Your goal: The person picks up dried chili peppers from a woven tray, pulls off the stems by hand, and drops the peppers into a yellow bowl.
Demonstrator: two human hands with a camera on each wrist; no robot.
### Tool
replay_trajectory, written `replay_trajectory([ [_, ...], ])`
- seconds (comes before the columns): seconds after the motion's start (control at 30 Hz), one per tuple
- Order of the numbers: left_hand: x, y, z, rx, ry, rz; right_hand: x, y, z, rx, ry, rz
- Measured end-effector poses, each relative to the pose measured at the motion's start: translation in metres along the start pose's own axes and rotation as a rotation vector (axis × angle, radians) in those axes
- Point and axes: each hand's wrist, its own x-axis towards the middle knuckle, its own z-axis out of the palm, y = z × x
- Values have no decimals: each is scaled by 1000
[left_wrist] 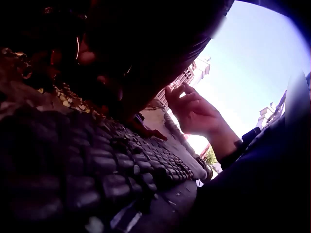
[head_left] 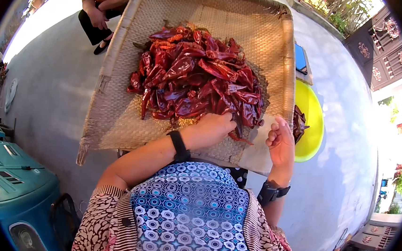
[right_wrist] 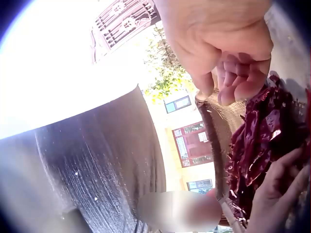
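Note:
Glossy dried red peppers lie heaped on a woven tray. At the heap's near edge, the left hand bends its fingers round a dark red pepper; a thin pepper end shows below it. In the dim left wrist view, a red pepper tip lies above the weave. The right hand is raised by the tray's right edge, its fingers loosely curled with nothing visible in them. The right wrist view shows this hand beyond the heap and the left hand.
Right of the tray, a yellow basin holds dark peppers. A blue flat object lies behind it. A person is at the back left. A teal vehicle stands at the lower left.

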Motion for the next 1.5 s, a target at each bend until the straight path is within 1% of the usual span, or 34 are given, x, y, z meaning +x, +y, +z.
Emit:
replay_trajectory([
  [0.1,-2,-4,4,-29,103,74,-8,12,20,-511,-105,-40],
  [0.2,-6,-8,-7,-149,57,-33,-10,23,36,-713,-246,-30],
  [0.23,-9,-12,-12,-224,37,-11,-14,27,45,-775,-290,-32],
  [0.27,-12,-17,-18,-297,19,8,-16,30,55,-979,-316,-175],
  [0.3,-14,-22,-22,-367,6,26,-17,30,63,-1096,-337,-223],
  [0.33,-15,-28,-23,-459,-16,1,-19,29,72,-1213,-358,-275],
  [0.37,-18,-32,-23,-466,17,20,-21,28,79,-1329,-377,-327],
  [0.43,-22,-38,-24,-482,82,63,-22,33,85,-1437,-380,-389],
  [0.5,-28,-41,-26,-465,112,49,-16,41,80,-1546,-409,-429],
  [0.53,-32,-41,-26,-458,129,43,-16,41,81,-1550,-409,-404],
  [0.63,-46,-25,-46,-273,287,-65,-20,33,83,-1529,-396,-303],
  [0.67,-45,-37,-40,-71,418,70,-21,28,82,-1494,-381,-260],
  [0.7,-46,-42,-43,-6,447,118,-19,24,80,-1459,-367,-221],
  [0.8,-53,-48,-51,181,521,236,-8,11,55,-1154,-282,-182],
  [0.83,-54,-49,-52,240,541,264,-8,-3,54,-1091,-216,-91],
  [0.9,-56,-52,-53,318,567,291,-5,-19,48,-940,-44,-103],
  [1.0,-61,-57,-46,373,580,279,8,-38,35,-918,147,-231],
  [1.1,-60,-59,-47,350,549,287,29,-51,11,-992,243,-337],
  [1.13,-60,-59,-46,352,534,297,35,-54,5,-988,238,-354],
  [1.23,-58,-60,-44,359,511,292,49,-62,-9,-1271,381,-426],
  [1.3,-57,-59,-43,308,524,263,59,-65,-14,-1375,485,-454],
  [1.4,-55,-58,-47,230,554,224,71,-62,-19,-1441,607,-462],
  [1.5,-54,-56,-48,169,587,206,76,-62,-13,-1489,694,-426],
])
